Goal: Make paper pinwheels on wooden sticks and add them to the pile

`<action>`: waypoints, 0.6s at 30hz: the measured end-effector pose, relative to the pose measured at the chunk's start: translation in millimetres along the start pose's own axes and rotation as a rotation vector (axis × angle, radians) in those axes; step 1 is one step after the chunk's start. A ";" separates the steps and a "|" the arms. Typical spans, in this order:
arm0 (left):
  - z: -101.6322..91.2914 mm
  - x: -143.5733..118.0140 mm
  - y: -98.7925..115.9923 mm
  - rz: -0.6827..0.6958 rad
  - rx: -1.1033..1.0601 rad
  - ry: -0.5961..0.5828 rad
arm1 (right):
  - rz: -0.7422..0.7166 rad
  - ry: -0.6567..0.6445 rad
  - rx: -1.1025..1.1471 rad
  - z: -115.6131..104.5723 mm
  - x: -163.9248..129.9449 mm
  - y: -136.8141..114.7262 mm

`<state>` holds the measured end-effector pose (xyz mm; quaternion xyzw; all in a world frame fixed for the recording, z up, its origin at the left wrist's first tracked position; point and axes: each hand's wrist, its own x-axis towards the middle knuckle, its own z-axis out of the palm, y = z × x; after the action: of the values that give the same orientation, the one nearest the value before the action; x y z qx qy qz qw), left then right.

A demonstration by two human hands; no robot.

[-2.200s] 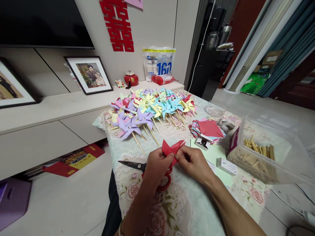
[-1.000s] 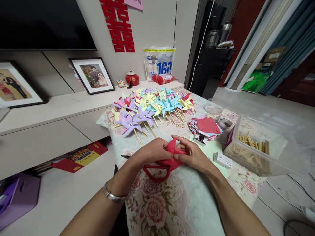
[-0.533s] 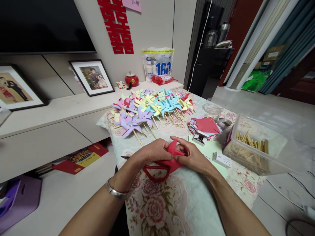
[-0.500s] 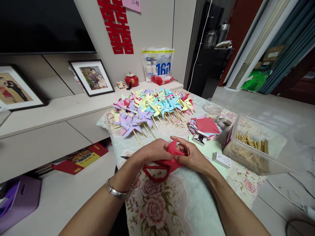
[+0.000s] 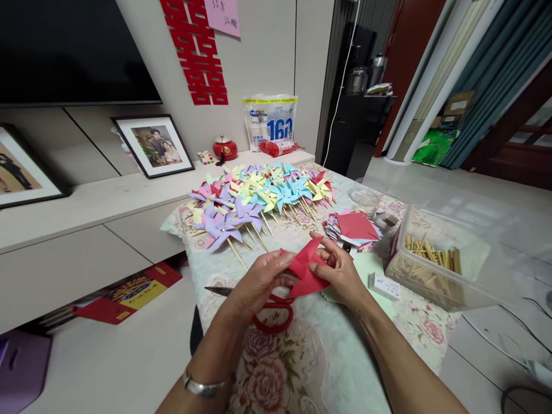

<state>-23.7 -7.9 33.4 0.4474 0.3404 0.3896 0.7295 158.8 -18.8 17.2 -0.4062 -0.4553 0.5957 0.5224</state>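
Near the middle of the frame, both hands pinched the red paper piece above the floral tablecloth. The left hand gripped its left edge, the right hand its right corner, fingers closed on it. Compared with half a second earlier, the paper sat higher and flatter, and the red-handled scissors below showed more fully.
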 end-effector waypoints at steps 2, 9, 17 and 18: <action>11.0 -0.7 -8.5 0.021 -0.033 0.062 | -0.015 0.027 0.011 -0.4 0.8 0.4; 42.1 8.5 -29.3 0.040 -0.183 0.357 | -0.056 0.064 0.002 -0.5 2.5 3.1; 33.8 9.4 -34.5 0.079 -0.135 0.409 | -0.078 0.011 -0.080 -0.8 3.1 6.0; 31.1 8.7 -35.1 0.084 -0.149 0.401 | -0.081 0.012 -0.084 -1.9 3.3 5.7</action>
<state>15.8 -22.8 11.3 0.3195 0.4299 0.5249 0.6615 158.7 -15.5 11.2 -0.4127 -0.4929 0.5518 0.5312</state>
